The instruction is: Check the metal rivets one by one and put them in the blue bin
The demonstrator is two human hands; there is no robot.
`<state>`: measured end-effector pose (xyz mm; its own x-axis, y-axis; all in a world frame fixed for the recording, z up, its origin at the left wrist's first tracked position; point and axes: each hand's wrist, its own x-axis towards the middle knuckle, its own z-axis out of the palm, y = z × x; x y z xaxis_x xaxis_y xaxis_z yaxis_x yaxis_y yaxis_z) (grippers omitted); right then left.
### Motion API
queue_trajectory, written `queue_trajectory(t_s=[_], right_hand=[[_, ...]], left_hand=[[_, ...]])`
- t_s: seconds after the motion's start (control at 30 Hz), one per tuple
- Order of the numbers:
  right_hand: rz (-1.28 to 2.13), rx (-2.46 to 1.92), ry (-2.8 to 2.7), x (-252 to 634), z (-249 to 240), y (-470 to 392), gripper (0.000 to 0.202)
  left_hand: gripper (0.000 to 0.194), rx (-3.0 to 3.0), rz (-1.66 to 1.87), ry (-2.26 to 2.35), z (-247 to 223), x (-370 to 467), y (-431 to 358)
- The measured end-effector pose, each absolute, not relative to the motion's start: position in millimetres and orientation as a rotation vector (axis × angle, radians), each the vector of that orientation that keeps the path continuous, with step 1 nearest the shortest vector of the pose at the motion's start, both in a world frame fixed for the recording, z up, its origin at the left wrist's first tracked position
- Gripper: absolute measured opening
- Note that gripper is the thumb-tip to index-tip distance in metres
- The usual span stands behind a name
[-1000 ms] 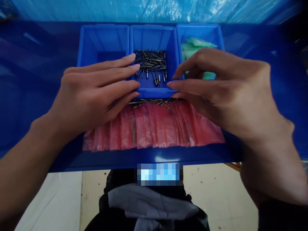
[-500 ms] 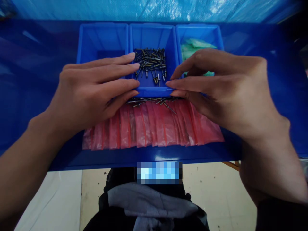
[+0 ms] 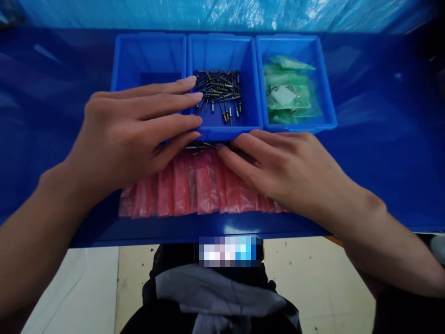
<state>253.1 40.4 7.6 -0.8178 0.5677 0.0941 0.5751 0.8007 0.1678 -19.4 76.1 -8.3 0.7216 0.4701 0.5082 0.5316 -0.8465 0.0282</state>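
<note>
My left hand [image 3: 135, 130] is open, its fingers stretched flat across the front of the left blue bin, the tips at the front left corner of the middle bin [image 3: 225, 134]. Loose pop rivets [image 3: 220, 90] lie inside the middle bin. More rivets [image 3: 197, 149] lie just in front of it, along the top of a row of overlapping pink plastic bags [image 3: 181, 185]. My right hand [image 3: 278, 162] is palm down over these bags, its fingers bent together among the front rivets. Its fingertips are partly hidden, so whatever they hold does not show.
The left blue bin [image 3: 150, 51] stands beside the middle one. In the right bin [image 3: 332, 125] are green plastic bags [image 3: 292, 88], one with a white label. The blue table's [image 3: 146, 232] front edge runs just before my lap. Blue sheeting [image 3: 208, 14] hangs behind.
My right hand has moved down and left, from the front right corner of the middle bin to the rivets in front, uncovering the right bin. My left hand stays put.
</note>
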Motion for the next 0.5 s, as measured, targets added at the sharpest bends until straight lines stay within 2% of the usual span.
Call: queue_trajectory(t_s=[0.13, 0.33, 0.5], right_hand=[[-0.332, -0.918, -2.905, 249, 7, 42, 0.04], [-0.061, -1.041, -2.748, 252, 12, 43, 0.038], [-0.05, -0.795, -2.431, 250, 18, 47, 0.026]], left_hand=[[0.025, -2.803, -0.784, -0.784, -9, -20, 77], [0.026, -2.81, -0.781, -0.783, -8, -19, 75], [0.034, -2.815, -0.804, -0.763, -10, -18, 78]])
